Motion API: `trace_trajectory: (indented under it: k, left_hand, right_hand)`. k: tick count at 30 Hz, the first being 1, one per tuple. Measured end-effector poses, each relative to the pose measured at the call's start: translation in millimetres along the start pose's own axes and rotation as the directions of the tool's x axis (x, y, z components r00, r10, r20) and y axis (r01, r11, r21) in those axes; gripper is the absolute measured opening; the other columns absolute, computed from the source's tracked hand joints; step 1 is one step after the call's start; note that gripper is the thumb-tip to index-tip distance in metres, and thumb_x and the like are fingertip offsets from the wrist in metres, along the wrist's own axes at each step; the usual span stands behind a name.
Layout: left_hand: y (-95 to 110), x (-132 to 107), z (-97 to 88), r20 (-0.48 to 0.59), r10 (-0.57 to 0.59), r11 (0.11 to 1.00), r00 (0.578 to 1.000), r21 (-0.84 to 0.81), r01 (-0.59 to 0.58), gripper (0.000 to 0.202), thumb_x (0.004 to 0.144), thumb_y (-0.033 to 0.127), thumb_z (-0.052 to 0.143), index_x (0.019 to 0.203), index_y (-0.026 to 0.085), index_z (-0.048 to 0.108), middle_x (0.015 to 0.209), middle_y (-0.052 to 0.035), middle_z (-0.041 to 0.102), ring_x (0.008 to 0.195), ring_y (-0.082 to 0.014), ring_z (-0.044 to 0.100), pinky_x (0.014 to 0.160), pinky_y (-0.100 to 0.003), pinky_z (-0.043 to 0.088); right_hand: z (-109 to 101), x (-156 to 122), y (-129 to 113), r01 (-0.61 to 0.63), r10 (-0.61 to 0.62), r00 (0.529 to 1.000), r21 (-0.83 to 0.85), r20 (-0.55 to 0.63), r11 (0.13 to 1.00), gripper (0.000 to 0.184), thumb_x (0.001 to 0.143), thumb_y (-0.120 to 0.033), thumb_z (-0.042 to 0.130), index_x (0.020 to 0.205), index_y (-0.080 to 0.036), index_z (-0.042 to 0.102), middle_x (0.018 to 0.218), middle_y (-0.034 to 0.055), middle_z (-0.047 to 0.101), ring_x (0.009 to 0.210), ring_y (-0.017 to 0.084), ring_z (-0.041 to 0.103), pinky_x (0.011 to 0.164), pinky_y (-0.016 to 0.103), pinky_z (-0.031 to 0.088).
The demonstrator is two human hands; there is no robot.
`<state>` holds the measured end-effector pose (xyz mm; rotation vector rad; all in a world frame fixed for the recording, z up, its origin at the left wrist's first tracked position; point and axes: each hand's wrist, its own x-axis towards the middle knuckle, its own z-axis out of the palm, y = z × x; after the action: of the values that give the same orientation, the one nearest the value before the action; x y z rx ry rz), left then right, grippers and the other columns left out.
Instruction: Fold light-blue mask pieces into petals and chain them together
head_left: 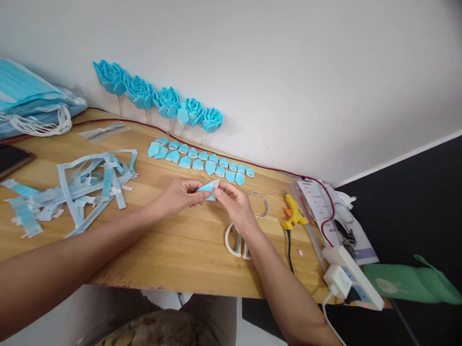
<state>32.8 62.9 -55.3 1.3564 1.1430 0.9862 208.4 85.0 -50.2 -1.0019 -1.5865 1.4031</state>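
Note:
Between my two hands is a small folded piece of blue and white mask fabric (pixel 207 188), raised a little over the table. My left hand (pixel 187 194) pinches its left side with the thumb on top. On the other side, the thumb and fingers of my right hand (pixel 232 200) grip its right edge. Just beyond them lie rows of folded blue petals (pixel 198 164). White-handled scissors (pixel 234 243) rest partly hidden under my right forearm. A roll of clear tape (pixel 261 203) sits to the right of my right hand.
Several blue flowers (pixel 167 102) on sticks lean against the wall. Fabric scraps (pixel 93 186), a phone (pixel 5 161) and a stack of masks (pixel 21 97) occupy the left. A yellow glue gun (pixel 295 211), power strip (pixel 353 280) and green pouch (pixel 411 283) are on the right.

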Motion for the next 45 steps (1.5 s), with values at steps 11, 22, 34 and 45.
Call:
trace_trajectory:
  k: [11,22,34,45]
  left_hand:
    - [4.2,-5.2,3.5,0.106,0.031,0.992,0.994,0.117,-0.044,0.034,0.074,0.039,0.059,0.056,0.017,0.04,0.056,0.0051,0.027,0.051,-0.0072,0.026,0.046,-0.022,0.019]
    - [12.5,-6.3,3.0,0.127,0.002,0.999,0.992,0.053,-0.009,0.035,0.072,0.039,0.062,0.053,0.017,0.043,0.051,0.0051,0.039,0.048,-0.007,0.035,0.047,-0.021,0.026]
    - [11.8,-4.3,1.6,0.115,-0.041,0.988,0.993,-0.141,0.057,0.025,0.073,0.034,0.065,0.06,0.015,0.056,0.053,0.0026,0.054,0.05,-0.008,0.048,0.051,-0.021,0.039]
    - [11.2,-3.7,0.5,0.115,-0.037,0.986,0.993,-0.159,0.056,0.028,0.074,0.038,0.065,0.061,0.015,0.056,0.054,0.0023,0.055,0.051,-0.0082,0.048,0.052,-0.021,0.039]
  right_hand:
    - [-2.3,-0.6,3.9,0.034,-0.04,0.998,-0.132,-0.044,0.991,0.021,0.073,-0.039,0.072,0.078,-0.02,0.065,0.068,-0.0018,0.063,0.061,0.011,0.056,0.058,0.024,0.046]
    - [-6.0,-5.0,-9.1,0.348,-0.396,0.918,-0.503,0.012,0.791,0.01,0.084,-0.029,0.063,0.081,-0.023,0.071,0.077,0.0006,0.071,0.071,0.014,0.063,0.07,0.029,0.049]
    - [-15.5,-2.0,-3.9,0.567,-0.578,0.781,-0.656,0.236,0.498,0.028,0.09,-0.017,0.051,0.108,-0.028,0.07,0.092,0.0041,0.073,0.085,0.018,0.065,0.076,0.035,0.052]
    - [-17.6,0.0,0.1,0.612,-0.616,0.736,-0.664,0.281,0.429,0.038,0.089,-0.011,0.048,0.115,-0.03,0.068,0.102,0.0043,0.073,0.092,0.018,0.066,0.078,0.036,0.054]
